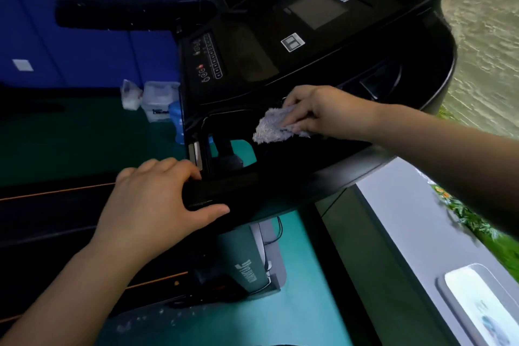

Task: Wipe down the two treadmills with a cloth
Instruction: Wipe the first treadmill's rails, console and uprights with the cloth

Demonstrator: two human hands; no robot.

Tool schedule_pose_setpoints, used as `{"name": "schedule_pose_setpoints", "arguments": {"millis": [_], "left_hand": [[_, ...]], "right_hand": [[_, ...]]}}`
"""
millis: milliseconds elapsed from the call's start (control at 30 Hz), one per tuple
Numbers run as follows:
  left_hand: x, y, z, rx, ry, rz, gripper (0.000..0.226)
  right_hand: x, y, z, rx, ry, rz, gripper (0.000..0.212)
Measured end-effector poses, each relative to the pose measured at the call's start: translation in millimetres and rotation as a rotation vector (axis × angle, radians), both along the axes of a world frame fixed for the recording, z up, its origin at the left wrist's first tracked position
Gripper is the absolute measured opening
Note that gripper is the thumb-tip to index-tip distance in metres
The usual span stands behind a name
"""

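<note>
Teal flooring (309,303) spreads beneath the black treadmill console (280,64), and on its lower ledge, below the screen (317,8), our right hand (317,109) holds a fluffy grey cloth (273,126) against the plastic, fingers bent over it. Our left hand (157,196) grips the console's near front bar (213,191), fingers wrapped over the top and thumb along the near face. Left of the console stand clear plastic containers (157,101), and a foam-covered handlebar (126,11) juts from its far left side.
</note>
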State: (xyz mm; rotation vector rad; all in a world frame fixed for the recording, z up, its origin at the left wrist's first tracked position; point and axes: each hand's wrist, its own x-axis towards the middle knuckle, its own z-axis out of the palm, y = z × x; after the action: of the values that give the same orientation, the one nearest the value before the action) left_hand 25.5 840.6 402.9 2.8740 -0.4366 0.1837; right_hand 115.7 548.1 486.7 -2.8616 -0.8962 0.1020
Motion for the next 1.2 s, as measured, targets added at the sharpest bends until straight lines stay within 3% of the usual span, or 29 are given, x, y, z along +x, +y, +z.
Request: {"name": "schedule_pose_setpoints", "arguments": {"millis": [200,333,733,900,1000,1200], "left_hand": [[5.2,-2.3,-4.7,0.007,-0.059,0.0,0.066],[4.8,-2.7,-3.3,0.005,-0.043,0.006,0.064],[4.6,-4.9,-2.6,0.024,-0.027,0.003,0.065],[4.3,-4.4,-3.6,0.02,-0.036,0.001,0.064],[2.2,-0.6,-1.2,0.029,-0.006,-0.026,0.073],[-4.2,44.3,6.6,0.059,0.009,0.011,0.086]], "right_hand": [[79.1,28.2,-9.6,-0.122,-0.123,-0.023,0.025],[86.8,37.0,-11.3,-0.169,-0.165,-0.018,0.025],[-25.8,4.3,11.8,0.039,0.284,-0.088,0.021],[7.2,24.8,1.3,-0.081,0.049,-0.053,0.022],[32.7,48.4,5.5,-0.194,0.013,-0.047,0.024],[32.2,92.0,-9.0,0.136,-0.008,0.155,0.025]]}}
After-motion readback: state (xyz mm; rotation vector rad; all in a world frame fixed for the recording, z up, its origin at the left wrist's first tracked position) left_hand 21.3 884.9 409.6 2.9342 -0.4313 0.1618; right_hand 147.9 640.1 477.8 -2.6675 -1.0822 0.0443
